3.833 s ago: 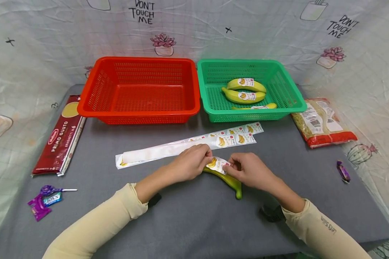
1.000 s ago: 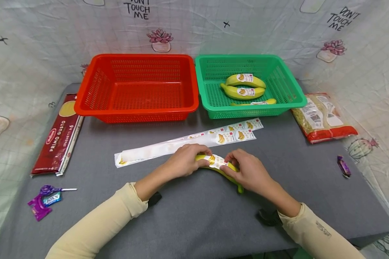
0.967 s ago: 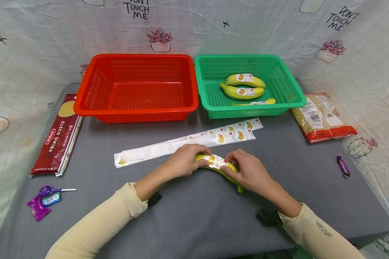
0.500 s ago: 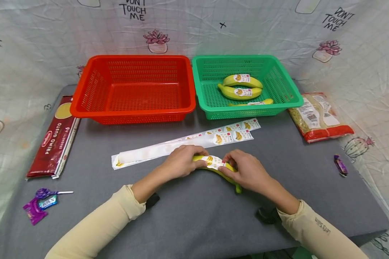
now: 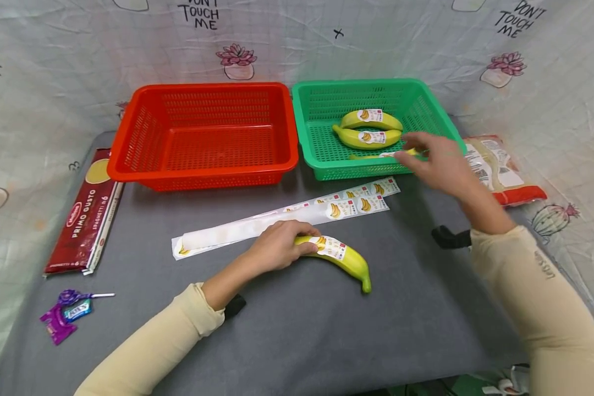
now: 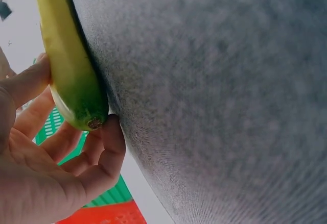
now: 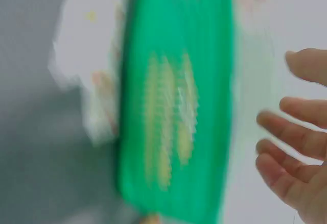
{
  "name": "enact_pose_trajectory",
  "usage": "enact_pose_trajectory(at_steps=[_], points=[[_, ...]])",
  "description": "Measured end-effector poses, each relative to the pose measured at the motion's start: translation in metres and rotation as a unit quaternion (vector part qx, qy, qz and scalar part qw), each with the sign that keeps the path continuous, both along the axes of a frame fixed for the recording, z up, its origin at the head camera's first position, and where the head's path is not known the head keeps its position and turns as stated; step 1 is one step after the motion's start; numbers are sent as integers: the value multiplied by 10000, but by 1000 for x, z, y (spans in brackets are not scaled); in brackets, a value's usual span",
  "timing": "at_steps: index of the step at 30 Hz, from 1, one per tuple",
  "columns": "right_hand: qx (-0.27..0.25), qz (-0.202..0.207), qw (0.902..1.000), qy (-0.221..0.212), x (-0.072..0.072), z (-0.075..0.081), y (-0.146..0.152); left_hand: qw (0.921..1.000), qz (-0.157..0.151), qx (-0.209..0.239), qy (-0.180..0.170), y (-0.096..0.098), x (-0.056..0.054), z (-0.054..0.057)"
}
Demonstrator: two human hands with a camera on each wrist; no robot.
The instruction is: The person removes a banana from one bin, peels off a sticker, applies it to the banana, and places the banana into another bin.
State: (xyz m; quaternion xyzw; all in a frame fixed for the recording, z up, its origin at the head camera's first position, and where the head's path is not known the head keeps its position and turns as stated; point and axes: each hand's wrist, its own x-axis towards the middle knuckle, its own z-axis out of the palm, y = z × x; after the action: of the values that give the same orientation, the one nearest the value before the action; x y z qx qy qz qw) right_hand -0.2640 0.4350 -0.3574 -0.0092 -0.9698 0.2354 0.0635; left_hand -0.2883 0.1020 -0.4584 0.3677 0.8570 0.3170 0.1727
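A yellow-green banana (image 5: 355,266) lies on the grey table with a white banana-print sticker (image 5: 330,247) along its top. My left hand (image 5: 276,248) grips its left end, thumb on the near side; the left wrist view shows the fingers curled round the dark tip of the banana (image 6: 71,55). My right hand (image 5: 440,162) is over the front right corner of the green basket (image 5: 336,170), fingers spread and holding nothing. In the blurred right wrist view, the right hand (image 7: 299,147) appears beside the basket. Several stickered bananas (image 5: 368,137) lie inside it, one partly behind the front rim.
Two sticker strips (image 5: 257,226) lie behind the left hand. A red basket (image 5: 203,175) stands left of the green one. A spaghetti pack (image 5: 81,214) and sweets (image 5: 59,324) lie at the left. A food bag (image 5: 500,165) is at the right, partly behind the right arm.
My right hand has let go of the banana and moved up and right to the green basket. The left hand stays on the banana, whose sticker now lies flatter than in the earliest frame.
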Motion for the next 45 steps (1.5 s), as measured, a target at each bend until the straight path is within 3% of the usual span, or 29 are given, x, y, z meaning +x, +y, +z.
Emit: enact_pose_trajectory(at_steps=[4, 9, 14, 20, 28, 35, 37, 40, 45], points=[[-163, -907, 9940, -595, -12, 23, 78, 10000, 51, -69, -29, 1, 1, 3], [-982, -1540, 9757, -1212, -11, 19, 132, 9999, 98, -116, -28, 1, 2, 5], [-2121, -1581, 9554, -1314, -13, 3, 139, 9999, 102, -110, 3, 1, 3, 3], [-2846, -1749, 9363, -1085, -12, -6, 138, 9999, 96, -31, 31, 2, 3, 0], [-3040, -1758, 9288, -1185, -15, -6, 140, 9998, 177, 61, -59, 2, 3, 3], [-2903, -1691, 9346, -1172, -16, -6, 143, 9993, 265, 149, -199, 4, -2, 7], [-2842, -1685, 9363, -1193, -16, -6, 145, 9991, 276, 224, -209, 5, -4, 14], [-2763, -1666, 9384, -1234, -16, -5, 146, 9981, 304, 453, -272, 9, -7, 36], [-2330, -1573, 9489, -1432, -16, -1, 146, 9939, 430, 970, -303, 26, -27, 98]])
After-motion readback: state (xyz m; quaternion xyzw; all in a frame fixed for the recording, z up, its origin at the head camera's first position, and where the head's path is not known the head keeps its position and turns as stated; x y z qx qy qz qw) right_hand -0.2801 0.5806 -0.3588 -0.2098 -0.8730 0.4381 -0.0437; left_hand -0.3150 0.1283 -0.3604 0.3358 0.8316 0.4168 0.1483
